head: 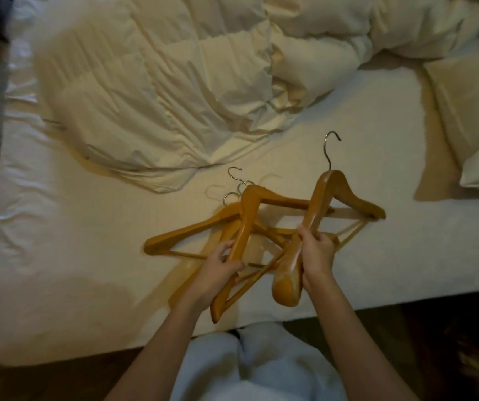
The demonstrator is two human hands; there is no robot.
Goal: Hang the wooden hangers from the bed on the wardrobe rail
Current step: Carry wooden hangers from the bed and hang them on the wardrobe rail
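Several wooden hangers with metal hooks are over the white bed (87,227), near its front edge. My right hand (317,256) grips one wooden hanger (323,198) by its near arm, lifted, hook pointing away toward the duvet. My left hand (220,267) holds a second hanger (249,209) by its near arm, tilted up. A third hanger (192,230) lies flat on the sheet under them, its hook beside the second one's. The wardrobe rail is not in view.
A crumpled cream duvet (174,82) covers the far half of the bed. A pillow (472,117) lies at the right. Dark wooden floor (434,342) shows below the bed's front edge, and my light trousers (247,371) are against it.
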